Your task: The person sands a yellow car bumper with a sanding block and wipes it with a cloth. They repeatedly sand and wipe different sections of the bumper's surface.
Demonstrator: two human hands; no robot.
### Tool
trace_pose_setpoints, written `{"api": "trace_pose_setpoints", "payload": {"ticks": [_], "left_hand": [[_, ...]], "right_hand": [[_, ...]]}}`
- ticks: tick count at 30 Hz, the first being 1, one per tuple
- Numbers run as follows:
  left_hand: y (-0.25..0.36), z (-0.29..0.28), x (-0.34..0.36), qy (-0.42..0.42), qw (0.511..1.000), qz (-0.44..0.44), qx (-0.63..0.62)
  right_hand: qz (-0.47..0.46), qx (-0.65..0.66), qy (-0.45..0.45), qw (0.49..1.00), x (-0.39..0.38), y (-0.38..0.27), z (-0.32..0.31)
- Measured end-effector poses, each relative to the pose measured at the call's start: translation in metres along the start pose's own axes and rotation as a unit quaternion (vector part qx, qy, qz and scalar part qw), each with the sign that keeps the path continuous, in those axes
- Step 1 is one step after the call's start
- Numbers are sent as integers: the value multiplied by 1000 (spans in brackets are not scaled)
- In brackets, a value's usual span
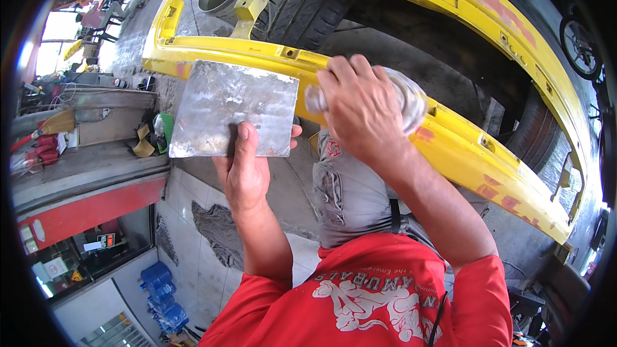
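My left hand (247, 167) holds a square, stained metal plate (238, 109), with the thumb flat on its face and the fingers beneath. To its right, my right hand (363, 106) is closed around a crumpled whitish rag (412, 99), which bulges out on both sides of the fingers. Both hands are in front of a yellow car bumper (466, 148) marked with reddish-brown patches. Whether the rag touches the bumper cannot be made out.
Behind the bumper's openings lie tires (305, 13). A cluttered bench (109, 148) stands at the left, with a brush (58, 123) on it. Blue water jugs (159, 289) are at the lower left, and a dark grey cloth (218, 234) lies on the tiles. A wheel (580, 48) is at the far right.
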State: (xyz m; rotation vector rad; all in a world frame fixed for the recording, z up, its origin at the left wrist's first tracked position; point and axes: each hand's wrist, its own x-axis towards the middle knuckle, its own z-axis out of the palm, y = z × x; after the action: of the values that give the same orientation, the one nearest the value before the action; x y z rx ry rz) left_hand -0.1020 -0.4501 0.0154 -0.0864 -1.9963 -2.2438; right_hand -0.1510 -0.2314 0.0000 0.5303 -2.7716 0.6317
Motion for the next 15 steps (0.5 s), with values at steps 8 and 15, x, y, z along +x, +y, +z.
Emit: {"api": "trace_pose_setpoints", "payload": {"ticks": [8, 15], "left_hand": [[3, -17, -15, 55, 998, -8, -15], [-3, -14, -14, 32, 999, -7, -25]], "right_hand": [[-51, 102, -37, 993, -4, 59, -27], [-63, 99, -72, 990, -50, 100, -75]]}}
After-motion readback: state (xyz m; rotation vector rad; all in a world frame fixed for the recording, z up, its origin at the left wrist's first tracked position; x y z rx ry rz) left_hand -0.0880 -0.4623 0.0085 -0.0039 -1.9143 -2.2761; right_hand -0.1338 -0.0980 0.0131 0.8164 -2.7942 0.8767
